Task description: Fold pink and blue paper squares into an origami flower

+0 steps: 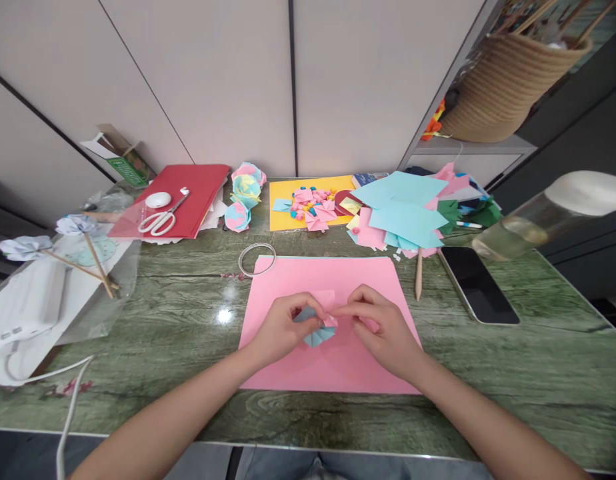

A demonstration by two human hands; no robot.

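Observation:
Between the thumb and fingers of my left hand (281,328) is a folded paper piece, with a pleated light blue part (318,337) below and a pink part (325,295) above. The left fingers are closed on it and hide some of its middle. My right hand (392,331) is at its right side, index finger stretched out with the tip at the pink fold. The right thumb stands apart from that finger. Under both hands lies a large pink sheet (283,370) on the green table.
White scissors (161,223) lie on a red folder (198,193). Paper flowers (245,190) and a yellow sheet (279,219) with small folded pieces stand behind. A bangle (257,273), wooden stick (419,277), phone (481,287) and bottle (518,230) are around. A white cable (71,407) crosses the left edge.

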